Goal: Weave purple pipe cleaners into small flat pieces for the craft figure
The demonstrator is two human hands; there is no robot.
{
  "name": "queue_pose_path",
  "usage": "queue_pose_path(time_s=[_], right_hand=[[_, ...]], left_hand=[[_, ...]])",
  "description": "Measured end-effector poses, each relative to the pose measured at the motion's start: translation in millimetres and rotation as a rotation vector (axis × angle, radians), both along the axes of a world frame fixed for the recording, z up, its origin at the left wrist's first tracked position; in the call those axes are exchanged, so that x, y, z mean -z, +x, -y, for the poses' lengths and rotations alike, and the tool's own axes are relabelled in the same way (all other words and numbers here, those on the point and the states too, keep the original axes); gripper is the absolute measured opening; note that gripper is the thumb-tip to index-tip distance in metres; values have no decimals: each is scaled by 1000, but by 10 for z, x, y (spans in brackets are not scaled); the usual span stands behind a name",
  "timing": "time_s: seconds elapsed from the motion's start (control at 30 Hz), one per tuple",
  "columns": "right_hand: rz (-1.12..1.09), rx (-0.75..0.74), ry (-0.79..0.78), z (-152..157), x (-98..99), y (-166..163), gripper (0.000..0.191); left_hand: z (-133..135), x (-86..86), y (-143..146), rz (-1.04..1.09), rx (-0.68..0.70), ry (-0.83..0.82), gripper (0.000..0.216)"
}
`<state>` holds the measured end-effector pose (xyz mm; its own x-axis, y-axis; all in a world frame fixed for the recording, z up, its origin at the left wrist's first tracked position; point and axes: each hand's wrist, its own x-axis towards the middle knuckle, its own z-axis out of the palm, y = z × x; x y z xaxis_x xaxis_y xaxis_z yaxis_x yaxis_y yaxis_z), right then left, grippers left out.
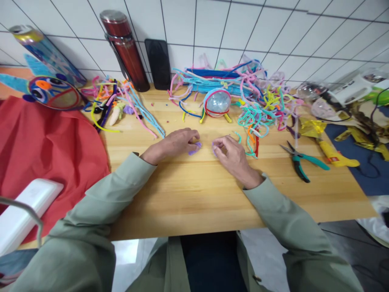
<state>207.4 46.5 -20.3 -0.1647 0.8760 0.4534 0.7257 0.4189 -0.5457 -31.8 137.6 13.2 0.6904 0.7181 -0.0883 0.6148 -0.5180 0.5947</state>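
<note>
Over the middle of the wooden table, my left hand (180, 142) is closed with its fingers bent down at a small purple fuzzy piece (195, 149), which looks like coiled pipe cleaner. Opposite it, my right hand (232, 157) pinches another bit of purple pipe cleaner (214, 149) between thumb and fingers; most of it is hidden. A gap separates the two hands. Just beyond them stands a clear plastic ball (218, 103) with a red and blue pipe-cleaner rim and small yellow-green feet.
Behind lie heaped pipe cleaners (212, 83), a black phone (158, 65) and a red thermos (124, 48). Pliers (299, 159) and a yellow glue gun (337, 154) lie right. Left are a red cloth (69, 138), a white box-like object (33, 211) and a pipe-cleaner-trimmed mask-like craft (53, 94).
</note>
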Motion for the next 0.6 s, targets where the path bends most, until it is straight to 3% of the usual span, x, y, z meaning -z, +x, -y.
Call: queue_pose_path(time_s=[0.1, 0.2, 0.43, 0.6], right_hand=[[14, 7, 9, 12, 10, -27, 10], [5, 11, 11, 19, 11, -45, 10], [-355, 33, -121, 72, -79, -121, 19], [-677, 33, -289, 79, -117, -171, 28]], left_hand=[[20, -3, 10, 14, 50, 29, 13], [13, 2, 21, 137, -23, -117, 4], [25, -22, 100, 741, -177, -600, 39], [165, -56, 199, 913, -268, -760, 51]])
